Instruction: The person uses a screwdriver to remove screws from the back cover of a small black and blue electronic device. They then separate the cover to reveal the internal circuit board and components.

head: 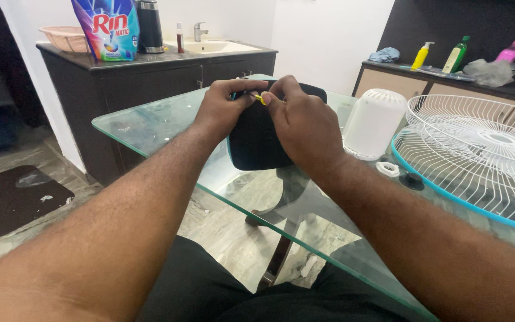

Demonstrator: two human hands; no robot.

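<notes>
A dark, rounded-corner panel (256, 146) stands tilted on the glass table (150, 122) in front of me. My left hand (222, 107) grips its upper edge with fingers curled over the top. My right hand (302, 122) is beside it, pinching a small yellow piece (260, 99) at the panel's top edge, between the two hands. Both forearms reach in from the bottom of the view and hide the lower part of the panel.
A white ribbed plastic housing (374, 122) stands right of my hands. A white wire fan guard with a blue rim (478, 158) lies at the far right, with a white ring (388, 169) and a black knob (412, 179) near it. A dark counter with a sink (216, 46) is behind.
</notes>
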